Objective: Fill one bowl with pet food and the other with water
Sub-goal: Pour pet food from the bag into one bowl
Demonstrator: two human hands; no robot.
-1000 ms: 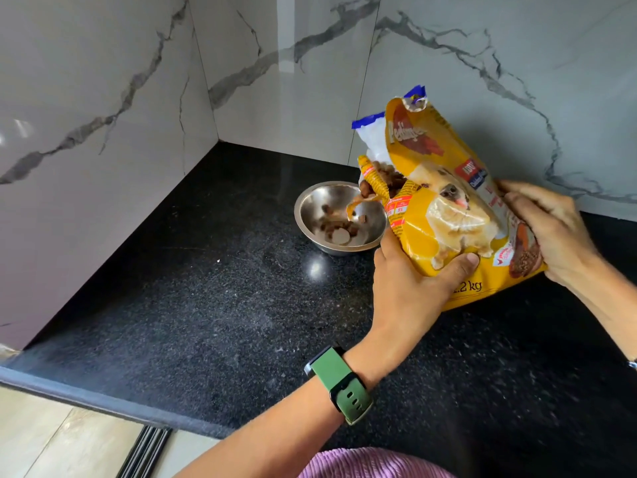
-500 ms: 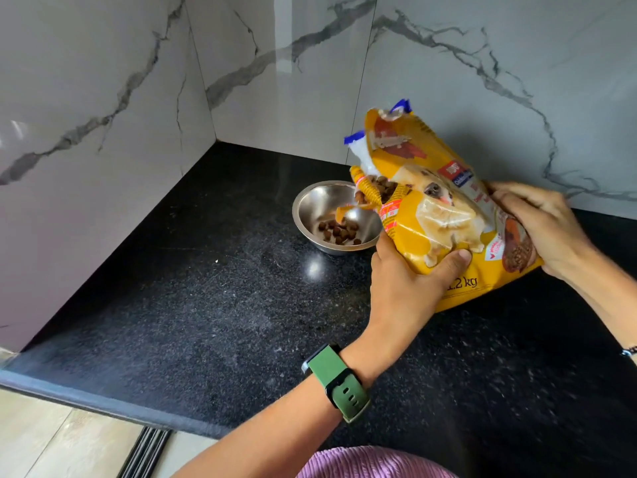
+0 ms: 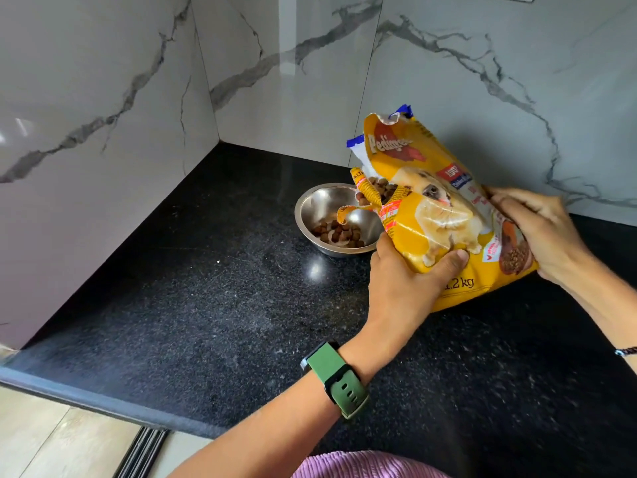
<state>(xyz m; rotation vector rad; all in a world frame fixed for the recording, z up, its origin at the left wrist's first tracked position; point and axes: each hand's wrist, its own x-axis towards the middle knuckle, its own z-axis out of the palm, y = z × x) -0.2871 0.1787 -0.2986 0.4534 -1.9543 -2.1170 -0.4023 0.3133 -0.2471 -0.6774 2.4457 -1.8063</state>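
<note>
A yellow pet food bag [image 3: 437,215] is tilted to the left over a steel bowl [image 3: 317,205] on the black counter. Brown kibble [image 3: 339,232] lies in the bowl's bottom, and more shows at the bag's torn opening [image 3: 377,189] above the bowl's right rim. My left hand [image 3: 406,288] grips the bag's lower front, thumb across the printed dog. My right hand [image 3: 541,232] holds the bag's bottom end on the right. Only one bowl is in view.
The black granite counter [image 3: 206,305] runs into a corner of grey-veined marble walls [image 3: 275,81]. Its front edge [image 3: 86,398] passes at lower left, with floor tiles below. A green watch [image 3: 339,377] sits on my left wrist.
More kibble has dropped into the bowl; a second ago only a few pieces lay in it. The bag has stayed tilted over the bowl, in both hands.
</note>
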